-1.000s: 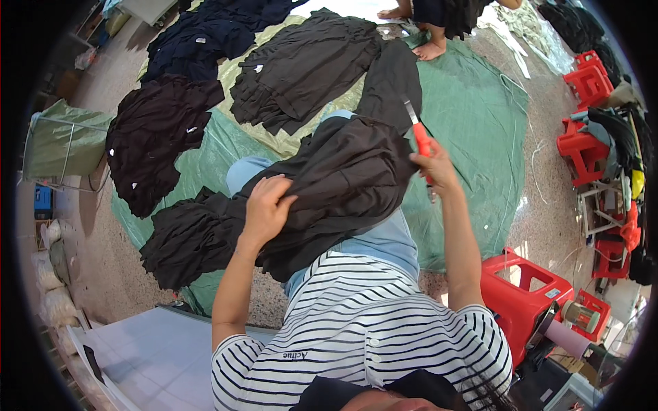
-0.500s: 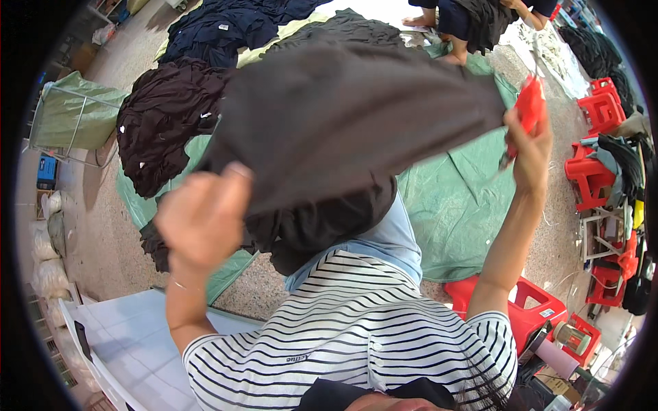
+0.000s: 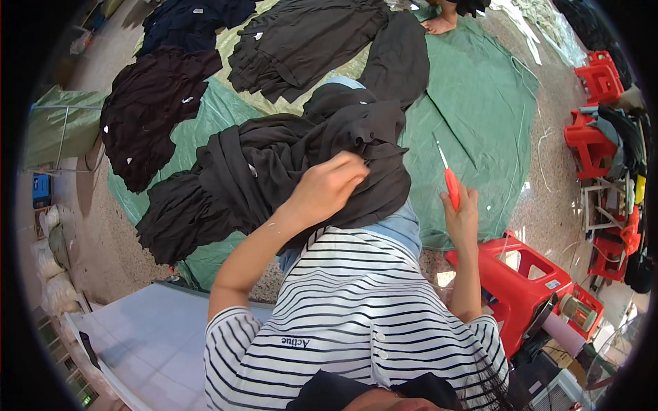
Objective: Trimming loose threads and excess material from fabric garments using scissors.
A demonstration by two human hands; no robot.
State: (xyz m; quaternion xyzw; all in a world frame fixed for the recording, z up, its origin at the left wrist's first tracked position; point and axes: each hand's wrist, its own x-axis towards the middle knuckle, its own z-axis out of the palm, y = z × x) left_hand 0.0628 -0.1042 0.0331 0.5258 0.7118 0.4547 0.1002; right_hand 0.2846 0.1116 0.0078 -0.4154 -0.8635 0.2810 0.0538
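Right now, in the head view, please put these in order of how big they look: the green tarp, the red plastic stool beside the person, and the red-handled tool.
1. green tarp, largest by far.
2. red plastic stool, though it is nearer the camera.
3. red-handled tool in the right hand, smallest.

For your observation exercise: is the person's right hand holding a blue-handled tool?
No: the right hand grips a red-handled tool, while the left hand grasps the dark garment.

left hand (image 3: 325,188): raised, fingers curled, gripping | right hand (image 3: 460,218): raised, fist closed
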